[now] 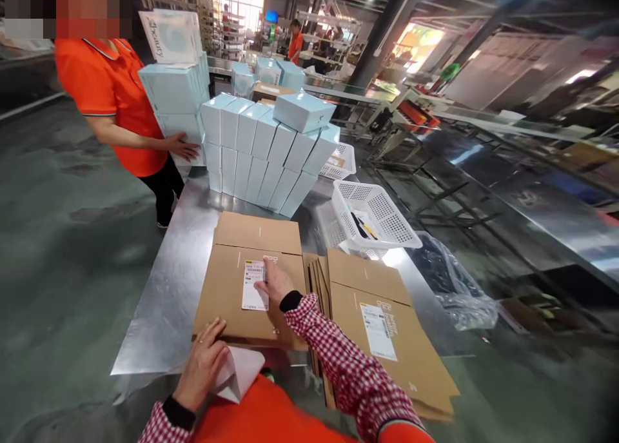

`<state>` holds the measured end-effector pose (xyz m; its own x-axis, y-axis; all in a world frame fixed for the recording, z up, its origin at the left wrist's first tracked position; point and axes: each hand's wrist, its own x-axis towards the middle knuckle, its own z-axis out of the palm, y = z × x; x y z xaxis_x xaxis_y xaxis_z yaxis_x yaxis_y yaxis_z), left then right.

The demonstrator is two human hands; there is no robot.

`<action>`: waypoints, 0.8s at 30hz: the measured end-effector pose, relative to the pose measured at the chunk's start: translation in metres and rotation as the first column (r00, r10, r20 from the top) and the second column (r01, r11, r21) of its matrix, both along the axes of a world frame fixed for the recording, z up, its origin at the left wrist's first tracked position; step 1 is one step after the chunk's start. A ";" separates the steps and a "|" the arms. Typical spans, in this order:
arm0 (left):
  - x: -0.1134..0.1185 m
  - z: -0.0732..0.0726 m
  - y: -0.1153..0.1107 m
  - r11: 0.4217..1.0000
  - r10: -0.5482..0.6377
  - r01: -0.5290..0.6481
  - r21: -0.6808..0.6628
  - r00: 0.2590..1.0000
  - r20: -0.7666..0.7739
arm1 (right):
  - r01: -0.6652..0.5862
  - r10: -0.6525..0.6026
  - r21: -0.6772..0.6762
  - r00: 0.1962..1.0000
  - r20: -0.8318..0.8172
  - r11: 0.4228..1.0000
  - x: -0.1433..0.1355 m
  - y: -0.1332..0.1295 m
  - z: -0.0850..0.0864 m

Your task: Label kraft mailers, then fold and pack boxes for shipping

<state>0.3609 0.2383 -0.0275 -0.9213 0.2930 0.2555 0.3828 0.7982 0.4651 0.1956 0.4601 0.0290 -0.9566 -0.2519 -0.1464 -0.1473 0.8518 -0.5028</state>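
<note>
A flattened brown cardboard carton point(227, 295) lies on top of a stack in front of me. A white printed shipping label point(255, 295) sits on it. My right hand point(279, 283) rests over the label's right edge, thumb and fingers apart on its surface. At the carton's near left corner, my left hand point(206, 359) is closed around a folded white sheet of paper point(239, 372), its fingertips touching the cardboard. To the right, another stack of flat cartons point(382, 282) carries a similar label point(378, 330) on top.
Pale blue boxes point(261, 153) are stacked at the table's far end. A white basket point(387, 217) holding pens or cutters stands at right. Plastic wrap point(454, 282) lies beyond it. A co-worker in orange point(120, 95) steadies a tall box stack at left. The metal table's edge point(140, 333) runs at left.
</note>
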 end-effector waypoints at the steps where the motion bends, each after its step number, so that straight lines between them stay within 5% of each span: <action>1: 0.001 -0.002 -0.001 1.000 -0.002 0.002 0.015 1.000 0.011 | 0.034 -0.032 0.062 0.999 -0.026 0.998 0.003 -0.001 0.001; 4: 0.002 -0.007 -0.003 0.999 -0.001 0.000 0.042 1.000 0.020 | 0.114 -0.079 0.196 0.981 -0.179 0.974 0.020 -0.014 -0.001; 9: 0.001 -0.008 -0.004 0.999 -0.015 0.014 0.037 1.000 0.028 | -0.282 0.318 0.176 0.920 -0.230 0.943 0.036 -0.038 -0.017; 11: 0.000 -0.006 -0.006 0.999 -0.033 0.031 0.044 0.999 0.043 | -0.176 0.211 0.186 0.960 -0.185 0.967 0.025 -0.022 -0.021; 13: 0.000 -0.005 -0.011 0.997 -0.019 0.013 0.077 0.997 0.074 | 0.078 -0.041 0.214 0.984 -0.172 0.974 0.015 0.009 -0.023; 17: 0.002 -0.014 -0.021 0.966 0.210 -0.215 0.146 0.977 0.048 | 0.526 -0.521 0.047 0.849 -0.088 0.849 0.027 0.069 -0.032; 20: 0.005 -0.028 -0.020 0.936 0.315 -0.318 0.151 0.948 0.043 | 0.594 -0.593 -0.113 0.804 0.048 0.796 0.051 0.081 -0.047; 24: 0.012 -0.030 -0.004 0.941 0.305 -0.311 0.133 0.950 0.068 | 0.670 -0.669 -0.191 0.739 0.077 0.717 0.068 0.098 -0.054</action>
